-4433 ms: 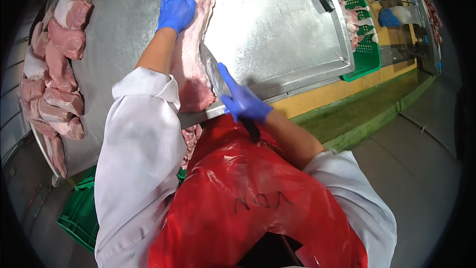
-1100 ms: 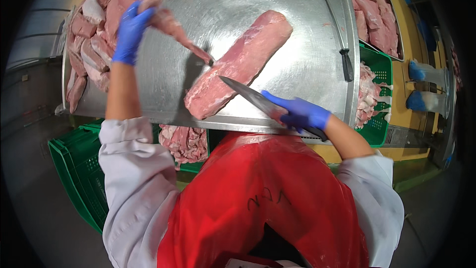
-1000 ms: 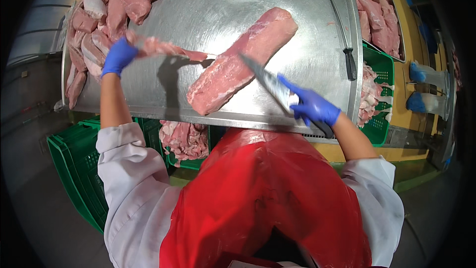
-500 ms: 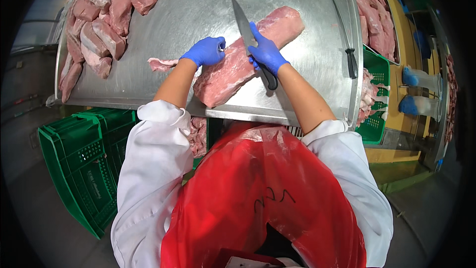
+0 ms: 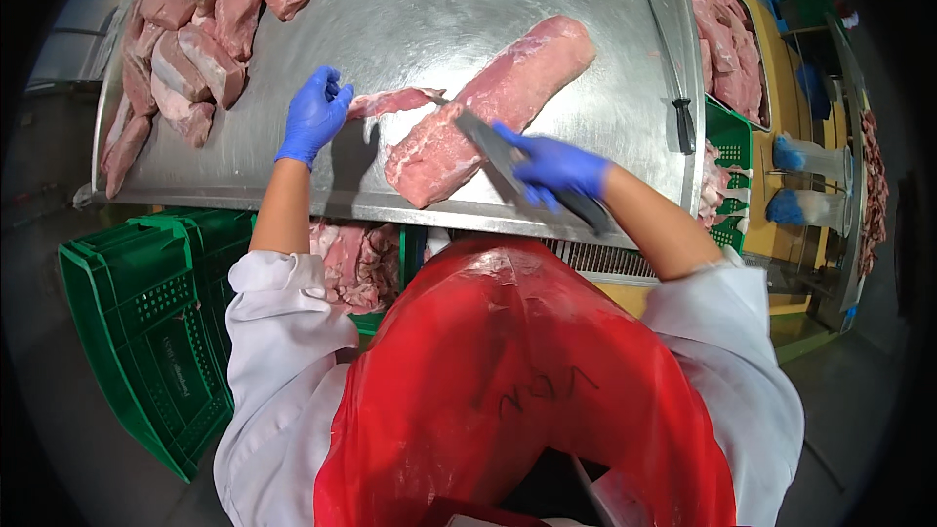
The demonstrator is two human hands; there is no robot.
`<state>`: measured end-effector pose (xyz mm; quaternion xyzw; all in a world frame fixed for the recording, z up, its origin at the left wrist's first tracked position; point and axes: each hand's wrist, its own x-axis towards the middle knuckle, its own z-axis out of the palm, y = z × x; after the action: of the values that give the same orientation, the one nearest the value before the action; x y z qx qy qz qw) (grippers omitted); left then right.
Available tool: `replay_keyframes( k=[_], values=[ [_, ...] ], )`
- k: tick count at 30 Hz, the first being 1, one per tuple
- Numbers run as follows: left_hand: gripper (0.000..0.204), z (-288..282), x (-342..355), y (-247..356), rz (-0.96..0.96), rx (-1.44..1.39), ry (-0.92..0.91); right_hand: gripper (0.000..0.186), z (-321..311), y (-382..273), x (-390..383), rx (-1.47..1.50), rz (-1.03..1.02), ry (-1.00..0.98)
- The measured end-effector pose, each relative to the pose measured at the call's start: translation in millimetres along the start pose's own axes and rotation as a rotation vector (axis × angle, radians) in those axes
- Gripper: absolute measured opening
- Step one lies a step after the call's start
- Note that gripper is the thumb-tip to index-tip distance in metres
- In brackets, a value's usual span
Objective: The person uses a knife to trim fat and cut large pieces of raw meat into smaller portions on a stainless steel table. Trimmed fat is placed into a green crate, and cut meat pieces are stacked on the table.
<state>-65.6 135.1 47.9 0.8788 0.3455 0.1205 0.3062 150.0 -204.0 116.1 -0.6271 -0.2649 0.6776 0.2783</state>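
Note:
A long pink pork loin (image 5: 527, 73) lies slantwise on the steel table. In its blue glove, my left hand (image 5: 317, 115) is left of the loin, with curled fingers at the end of a thin strip of meat trim (image 5: 395, 102). The strip stretches from those fingers to the loin's left edge. My right hand (image 5: 561, 171), gloved in blue too, grips a knife (image 5: 488, 143) by its black handle. Its blade crosses the loin, tip pointing up and left to the strip's far end. Whether the strip is still attached there, I cannot tell.
Several meat pieces (image 5: 210, 54) are heaped at the table's (image 5: 410, 0) far left. A black-handled sharpening steel (image 5: 683, 122) lies along the right edge. Green crates (image 5: 146, 322) stand at lower left, and another crate (image 5: 727, 137) with trimmings sits at right beside a meat tray (image 5: 766, 68).
My left hand has moved left, away from the loin, with the trim strip now stretched between. My right hand has shifted right and nearer me, turning the knife to lie more slanted.

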Motion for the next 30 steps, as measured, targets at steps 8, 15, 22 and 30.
replay_keyframes(
  k=[8,15,22,30],
  values=[
    [0.047,110,-22,66,0.163,0.141,-0.121,0.078,-16,11,-64,0.001,-0.069,0.3],
    [0.023,84,-22,84,0.016,0.168,-0.443,0.083,16,12,66,0.206,-0.275,0.479],
    [0.016,92,-25,49,0.046,-0.02,-0.28,0.083,18,3,98,0.055,-0.269,0.489],
    [0.019,54,-10,40,0.044,-0.202,-0.298,0.076,37,-8,29,-0.306,-0.079,0.062]
  ],
)
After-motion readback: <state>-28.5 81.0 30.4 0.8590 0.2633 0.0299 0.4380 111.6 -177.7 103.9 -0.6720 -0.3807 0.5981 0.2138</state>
